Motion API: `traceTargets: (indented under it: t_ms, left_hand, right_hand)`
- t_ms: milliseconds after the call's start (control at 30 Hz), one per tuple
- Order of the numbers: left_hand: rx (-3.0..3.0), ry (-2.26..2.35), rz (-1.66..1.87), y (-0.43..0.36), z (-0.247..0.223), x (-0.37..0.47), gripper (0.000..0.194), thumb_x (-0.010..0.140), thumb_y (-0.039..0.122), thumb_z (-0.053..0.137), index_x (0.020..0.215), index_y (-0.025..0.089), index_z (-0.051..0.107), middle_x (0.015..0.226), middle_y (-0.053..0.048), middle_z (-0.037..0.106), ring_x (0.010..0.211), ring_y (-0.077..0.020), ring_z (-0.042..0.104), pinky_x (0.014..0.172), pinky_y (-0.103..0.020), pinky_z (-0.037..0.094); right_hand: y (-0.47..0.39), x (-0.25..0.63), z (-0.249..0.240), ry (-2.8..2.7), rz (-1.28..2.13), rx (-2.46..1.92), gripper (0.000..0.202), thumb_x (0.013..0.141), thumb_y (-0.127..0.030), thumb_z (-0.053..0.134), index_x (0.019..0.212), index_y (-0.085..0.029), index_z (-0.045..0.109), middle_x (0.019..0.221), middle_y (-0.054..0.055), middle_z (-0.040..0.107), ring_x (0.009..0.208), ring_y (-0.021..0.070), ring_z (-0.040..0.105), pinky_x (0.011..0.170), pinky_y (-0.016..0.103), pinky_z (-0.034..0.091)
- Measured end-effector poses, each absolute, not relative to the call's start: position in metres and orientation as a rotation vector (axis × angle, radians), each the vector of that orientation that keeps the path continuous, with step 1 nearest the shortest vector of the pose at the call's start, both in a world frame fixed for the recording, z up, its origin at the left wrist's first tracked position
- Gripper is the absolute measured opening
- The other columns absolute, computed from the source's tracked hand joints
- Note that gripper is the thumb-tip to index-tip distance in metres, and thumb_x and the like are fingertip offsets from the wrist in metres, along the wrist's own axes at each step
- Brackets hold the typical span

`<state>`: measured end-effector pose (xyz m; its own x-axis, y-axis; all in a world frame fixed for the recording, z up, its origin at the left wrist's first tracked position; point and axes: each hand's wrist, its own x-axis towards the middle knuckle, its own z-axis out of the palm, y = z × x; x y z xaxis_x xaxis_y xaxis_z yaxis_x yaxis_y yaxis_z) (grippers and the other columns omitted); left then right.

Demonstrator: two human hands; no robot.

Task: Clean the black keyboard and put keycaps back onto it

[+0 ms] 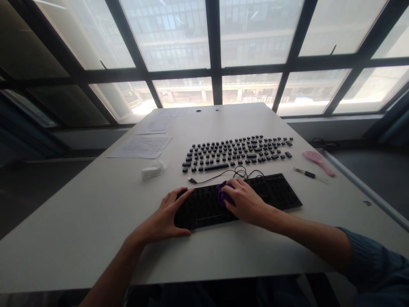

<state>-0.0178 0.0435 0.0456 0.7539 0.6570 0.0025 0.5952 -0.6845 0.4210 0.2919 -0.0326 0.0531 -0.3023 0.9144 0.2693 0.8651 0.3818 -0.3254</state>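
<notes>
A black keyboard base [204, 207] with its keycaps off lies on the white table in front of me. My left hand [168, 215] spans its left end, thumb at the near edge and fingers over the far edge. Pressed onto the middle of the base is a soft purple wad [223, 194], held under the bent fingers of my right hand [243, 200]. Whether the wad is cloth or putty I cannot make out. Behind the base, its black cable [217, 175] lies loosely coiled, with the USB plug [192, 181] toward the left.
Loose black keycaps [216, 167] stand in keyboard-like rows beyond the base. To the right lie a pink hairbrush [319, 162] and a thin tool with a dark grip [309, 174]. A crumpled white tissue or packet [152, 170] and paper sheets [140, 147] are at left.
</notes>
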Motion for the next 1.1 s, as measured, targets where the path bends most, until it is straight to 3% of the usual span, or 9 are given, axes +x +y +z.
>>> traceTargets:
  t_ms: [67,267,900,1100]
  left_hand:
    - [2.550,0.947,0.216,0.044,0.045,-0.018,0.116,0.070,0.049,0.086,0.162,0.038,0.015,0.160,-0.012,0.026,0.147,-0.0408,0.030,0.121,-0.057,0.032]
    - [2.554,0.938,0.223,0.045,0.043,-0.019,0.115,0.072,0.047,0.086,0.162,0.038,0.015,0.161,-0.012,0.024,0.147,-0.0403,0.030,0.122,-0.056,0.031]
    - [2.566,0.938,0.245,0.045,0.043,-0.018,0.114,0.071,0.047,0.086,0.162,0.038,0.018,0.159,-0.012,0.029,0.145,-0.0404,0.035,0.120,-0.056,0.035]
    - [2.579,0.937,0.260,0.047,0.042,-0.018,0.114,0.071,0.048,0.086,0.162,0.038,0.019,0.160,-0.011,0.030,0.146,-0.0399,0.036,0.120,-0.055,0.037]
  right_hand:
    - [-0.033,0.288,0.049,-2.247,0.171,-1.511,0.026,0.092,-0.023,0.067,0.117,-0.017,0.067,0.118,0.014,0.061,0.111,0.0291,0.053,0.096,0.047,0.051]
    - [-0.034,0.286,0.046,-2.241,0.201,-1.546,0.027,0.083,-0.003,0.066,0.107,-0.016,0.068,0.113,0.013,0.061,0.109,0.0278,0.054,0.095,0.042,0.051]
    - [-0.049,0.372,0.048,-1.876,0.154,-1.980,0.024,0.082,-0.004,0.061,0.100,-0.017,0.069,0.101,0.010,0.061,0.093,0.0249,0.060,0.088,0.039,0.051]
    - [-0.051,0.346,0.045,-1.859,0.140,-1.711,0.027,0.083,-0.003,0.062,0.105,-0.016,0.068,0.108,0.010,0.062,0.100,0.0234,0.060,0.093,0.038,0.052]
